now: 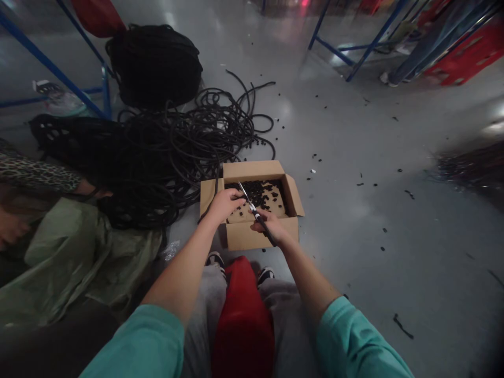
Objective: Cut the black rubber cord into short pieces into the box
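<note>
My left hand (224, 205) is closed, fingertips pinched on a black cord (217, 181) that trails back towards the pile on the left. In my right hand (272, 227) is a pair of scissors (254, 210), its blades pointing up and left beside the left fingertips. Whether the blades touch the cord I cannot tell. Both hands are over an open cardboard box (254, 169) on the floor. Many short black cut pieces (258, 194) lie inside it.
A tangled pile of black cord (185, 131) and a large black coil (155, 65) lie to the left. Another person's arm in a patterned sleeve (35, 168) reaches in there, above green cloth (74, 252). Blue metal frames (370, 47) stand behind. Small black scraps dot the grey floor.
</note>
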Motion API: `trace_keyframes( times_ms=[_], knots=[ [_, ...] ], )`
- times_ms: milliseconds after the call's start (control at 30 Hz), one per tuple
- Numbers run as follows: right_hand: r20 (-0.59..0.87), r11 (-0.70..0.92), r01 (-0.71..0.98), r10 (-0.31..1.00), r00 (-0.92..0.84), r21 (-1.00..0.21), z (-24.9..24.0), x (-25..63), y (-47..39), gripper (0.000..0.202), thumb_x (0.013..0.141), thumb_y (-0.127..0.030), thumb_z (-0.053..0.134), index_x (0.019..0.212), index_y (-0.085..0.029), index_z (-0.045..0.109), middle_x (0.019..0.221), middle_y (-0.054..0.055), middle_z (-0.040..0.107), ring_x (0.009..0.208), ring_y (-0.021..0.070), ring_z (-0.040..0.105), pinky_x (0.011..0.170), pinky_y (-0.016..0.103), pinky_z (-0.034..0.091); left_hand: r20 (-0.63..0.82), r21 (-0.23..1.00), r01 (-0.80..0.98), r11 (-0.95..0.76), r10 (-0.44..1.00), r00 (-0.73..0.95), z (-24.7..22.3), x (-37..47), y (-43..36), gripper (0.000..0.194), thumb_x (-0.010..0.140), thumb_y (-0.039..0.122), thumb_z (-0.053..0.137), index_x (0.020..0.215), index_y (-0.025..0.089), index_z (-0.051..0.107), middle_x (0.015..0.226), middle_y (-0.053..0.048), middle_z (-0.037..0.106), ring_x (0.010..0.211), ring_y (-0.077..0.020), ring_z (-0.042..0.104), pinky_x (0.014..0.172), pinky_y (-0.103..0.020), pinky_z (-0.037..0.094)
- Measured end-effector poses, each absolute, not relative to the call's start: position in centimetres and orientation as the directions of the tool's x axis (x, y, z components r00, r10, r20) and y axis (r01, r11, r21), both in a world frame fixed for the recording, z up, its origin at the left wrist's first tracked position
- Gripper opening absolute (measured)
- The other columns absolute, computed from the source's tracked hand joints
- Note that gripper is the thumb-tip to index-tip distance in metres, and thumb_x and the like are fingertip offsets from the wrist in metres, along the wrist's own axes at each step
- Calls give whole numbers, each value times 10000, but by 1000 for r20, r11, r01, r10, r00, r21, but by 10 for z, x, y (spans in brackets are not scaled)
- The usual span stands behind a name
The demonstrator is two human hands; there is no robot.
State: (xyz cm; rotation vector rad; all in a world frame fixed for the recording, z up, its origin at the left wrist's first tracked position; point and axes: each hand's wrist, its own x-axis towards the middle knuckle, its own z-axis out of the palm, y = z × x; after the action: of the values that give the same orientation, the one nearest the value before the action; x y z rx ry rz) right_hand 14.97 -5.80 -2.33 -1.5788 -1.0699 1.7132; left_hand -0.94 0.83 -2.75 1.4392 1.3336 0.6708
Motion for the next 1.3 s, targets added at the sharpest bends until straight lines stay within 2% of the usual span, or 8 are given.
trace_keyframes(
  times_ms=[100, 233, 467, 700, 900, 1000, 1133, 1300],
  knots=[
    [-477, -474, 59, 860, -183, -878, -26, 150, -59, 507, 474, -175, 614, 979, -155, 579, 611, -62, 463, 582, 87, 423, 563, 227, 339, -262, 930, 325, 173, 931, 256, -24, -7, 7, 136, 615, 234, 622, 704, 131, 625, 575, 9, 588, 447, -71, 475, 461, -208, 388],
    [-479, -477, 55, 860, -175, -877, -25, 149, -59, 511, 479, -200, 617, 985, -157, 569, 629, -58, 460, 599, 90, 423, 575, 229, 335, -295, 930, 296, 217, 922, 249, -19, -5, 5, 158, 615, 220, 622, 743, 127, 635, 586, 4, 599, 459, -71, 477, 460, -203, 386],
    [-511, -501, 109, 852, -115, -859, -25, 148, -58, 510, 474, -219, 596, 976, -133, 605, 576, -65, 448, 489, 67, 370, 488, 221, 288, -269, 914, 368, 171, 934, 236, -21, -8, 7, 227, 654, 233, 589, 837, 114, 654, 651, -26, 636, 471, -79, 488, 480, -217, 397],
    [-502, -492, 114, 859, -96, -863, -30, 147, -59, 501, 487, -187, 571, 982, -132, 627, 470, -87, 408, 413, 55, 328, 433, 211, 265, -230, 863, 496, 93, 947, 224, -18, -11, 8, 225, 673, 270, 559, 817, 131, 662, 631, -14, 629, 465, -83, 485, 482, -212, 380],
    [-509, -496, 128, 854, -109, -859, -31, 150, -60, 477, 504, -203, 595, 976, -141, 624, 441, -87, 404, 382, 61, 343, 391, 202, 260, -229, 839, 540, 69, 945, 235, -17, -11, 9, 210, 689, 230, 542, 824, 151, 682, 634, -16, 638, 512, -113, 533, 546, -237, 414],
    [-503, -494, 104, 860, -92, -863, -26, 150, -60, 478, 514, -217, 599, 985, -142, 612, 432, -89, 398, 368, 60, 342, 377, 199, 249, -217, 829, 559, 32, 939, 268, -21, -9, 10, 152, 664, 183, 573, 764, 176, 687, 641, -14, 642, 573, -123, 552, 589, -237, 424],
    [-507, -503, 69, 858, -78, -862, -23, 153, -60, 484, 506, -228, 611, 982, -140, 594, 452, -86, 412, 379, 63, 354, 386, 204, 268, -250, 871, 482, 99, 933, 259, -27, -8, 10, 143, 674, 163, 573, 784, 162, 665, 611, -5, 611, 528, -103, 519, 561, -231, 420],
    [-497, -497, 13, 866, -56, -867, -28, 160, -59, 515, 510, -273, 633, 1001, -136, 558, 491, -84, 416, 414, 72, 376, 429, 222, 291, -345, 930, 209, 303, 916, 206, -28, -6, 9, 202, 699, 109, 539, 888, 121, 608, 580, 18, 565, 490, -66, 487, 521, -201, 393]
  ],
)
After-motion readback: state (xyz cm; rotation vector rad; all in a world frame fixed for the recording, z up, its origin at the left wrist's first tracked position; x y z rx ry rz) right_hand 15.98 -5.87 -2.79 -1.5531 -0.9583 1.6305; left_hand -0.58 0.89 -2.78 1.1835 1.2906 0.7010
